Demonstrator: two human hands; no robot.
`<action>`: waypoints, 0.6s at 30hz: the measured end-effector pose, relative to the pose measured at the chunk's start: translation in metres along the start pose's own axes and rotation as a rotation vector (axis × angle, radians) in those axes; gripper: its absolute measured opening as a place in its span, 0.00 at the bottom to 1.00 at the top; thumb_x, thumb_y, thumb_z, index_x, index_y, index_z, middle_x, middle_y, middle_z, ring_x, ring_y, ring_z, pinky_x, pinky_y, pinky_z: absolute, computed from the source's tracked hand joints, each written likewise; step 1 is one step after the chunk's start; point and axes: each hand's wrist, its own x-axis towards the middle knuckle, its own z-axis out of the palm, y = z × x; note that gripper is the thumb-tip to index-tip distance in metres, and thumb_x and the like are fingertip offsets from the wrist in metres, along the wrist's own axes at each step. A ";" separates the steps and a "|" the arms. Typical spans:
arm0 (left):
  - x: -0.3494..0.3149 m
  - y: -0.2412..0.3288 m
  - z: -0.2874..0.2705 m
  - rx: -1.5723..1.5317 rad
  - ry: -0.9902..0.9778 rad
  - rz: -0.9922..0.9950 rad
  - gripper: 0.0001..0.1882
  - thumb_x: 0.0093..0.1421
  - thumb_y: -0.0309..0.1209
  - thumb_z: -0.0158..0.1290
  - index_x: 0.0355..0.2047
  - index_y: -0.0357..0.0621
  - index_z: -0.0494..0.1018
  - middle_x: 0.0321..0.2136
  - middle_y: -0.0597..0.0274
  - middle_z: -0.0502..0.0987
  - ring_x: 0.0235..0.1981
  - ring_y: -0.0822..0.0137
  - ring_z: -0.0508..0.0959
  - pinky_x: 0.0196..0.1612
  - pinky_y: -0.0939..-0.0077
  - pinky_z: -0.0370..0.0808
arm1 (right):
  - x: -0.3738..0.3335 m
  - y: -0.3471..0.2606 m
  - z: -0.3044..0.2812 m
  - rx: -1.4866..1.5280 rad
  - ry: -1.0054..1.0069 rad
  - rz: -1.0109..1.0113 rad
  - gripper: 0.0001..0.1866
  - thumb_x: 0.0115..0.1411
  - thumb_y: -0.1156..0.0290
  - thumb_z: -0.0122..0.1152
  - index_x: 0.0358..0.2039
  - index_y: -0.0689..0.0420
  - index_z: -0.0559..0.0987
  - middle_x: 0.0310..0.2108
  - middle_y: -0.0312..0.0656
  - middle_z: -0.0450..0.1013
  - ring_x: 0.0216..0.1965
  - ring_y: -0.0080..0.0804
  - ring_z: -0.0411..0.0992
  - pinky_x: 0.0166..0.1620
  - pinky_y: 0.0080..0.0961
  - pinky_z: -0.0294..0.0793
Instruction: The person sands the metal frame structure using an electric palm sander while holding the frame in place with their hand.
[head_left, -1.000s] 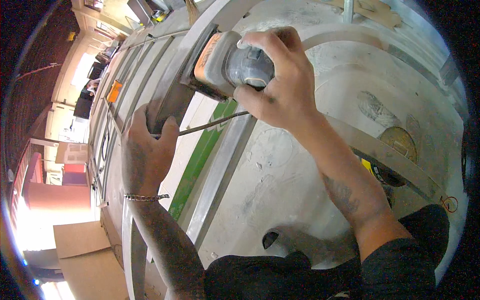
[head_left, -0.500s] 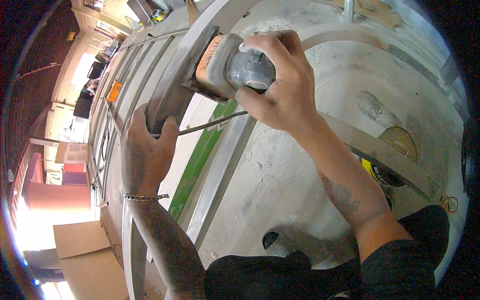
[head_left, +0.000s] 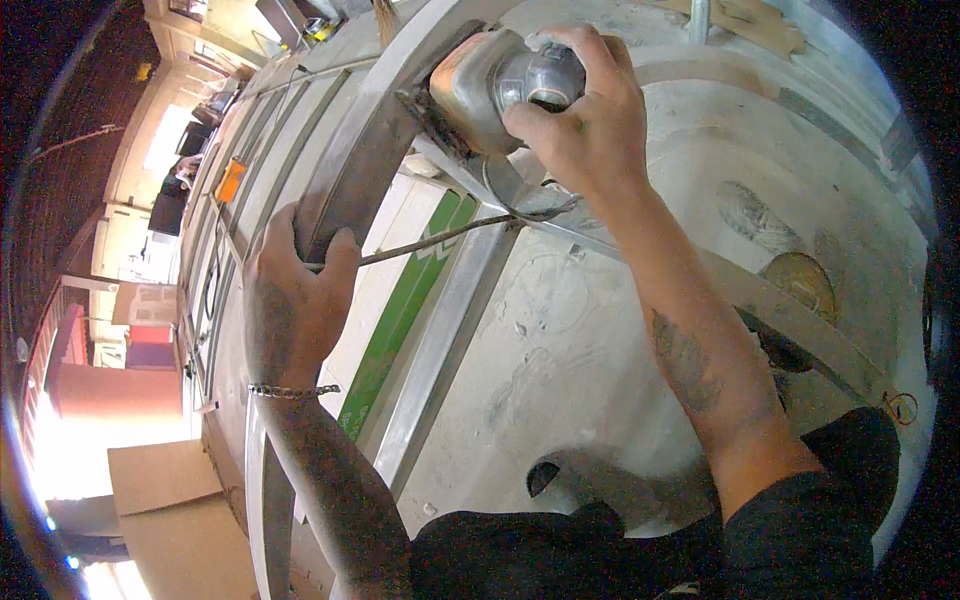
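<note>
- Holding the sander [head_left: 478, 90] is the right hand [head_left: 600, 125]. Its thumb and fingers curl about halfway round the dark, round top, and the sander fills the gap between them.
- The sander is high up on the curved bar [head_left: 360, 165], by the bar's right edge. Its flat bottom faces the bar and looks to be touching it.
- The left hand [head_left: 295, 295] is lower down the same bar. Its thumb is at the right edge and its fingers go over the left edge, so it is partly closed with the bar in its grip.
- The sander could slip off the bar's edge if it tips or if the right hand's grip is too loose.
- The left fingers could get scraped if the sander slid down the bar.
- A dark cord [head_left: 430, 243] runs from near the left thumb toward the right wrist. It could snag and tug if it joins the sander, but its ends are hard to see.
- A green and white panel [head_left: 400, 310] and a straight bar [head_left: 440, 370] are in the way below.
- Cardboard [head_left: 180, 500] stands at the lower left. An orange thing [head_left: 230, 180] is past the curved bar's left edge. A round tan thing [head_left: 803, 285] lies on the floor [head_left: 560, 390].
</note>
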 end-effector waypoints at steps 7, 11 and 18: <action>-0.001 -0.004 0.001 -0.035 0.019 0.002 0.26 0.59 0.39 0.57 0.53 0.32 0.75 0.41 0.37 0.82 0.45 0.44 0.84 0.52 0.54 0.77 | -0.006 -0.002 0.000 0.017 0.012 -0.153 0.31 0.38 0.69 0.70 0.49 0.52 0.78 0.44 0.50 0.71 0.42 0.48 0.75 0.47 0.40 0.77; 0.000 0.001 0.000 -0.068 -0.017 -0.023 0.26 0.59 0.39 0.57 0.53 0.31 0.74 0.41 0.37 0.82 0.45 0.44 0.84 0.51 0.55 0.77 | -0.009 -0.006 0.001 0.011 0.012 -0.197 0.31 0.38 0.69 0.68 0.48 0.53 0.78 0.44 0.50 0.72 0.43 0.49 0.74 0.47 0.40 0.76; -0.001 -0.006 0.003 0.016 -0.007 -0.009 0.27 0.63 0.43 0.54 0.58 0.40 0.74 0.44 0.40 0.83 0.47 0.44 0.83 0.52 0.53 0.77 | -0.002 -0.019 -0.007 -0.030 0.009 -0.173 0.27 0.41 0.70 0.69 0.45 0.57 0.76 0.39 0.55 0.72 0.43 0.57 0.73 0.46 0.46 0.77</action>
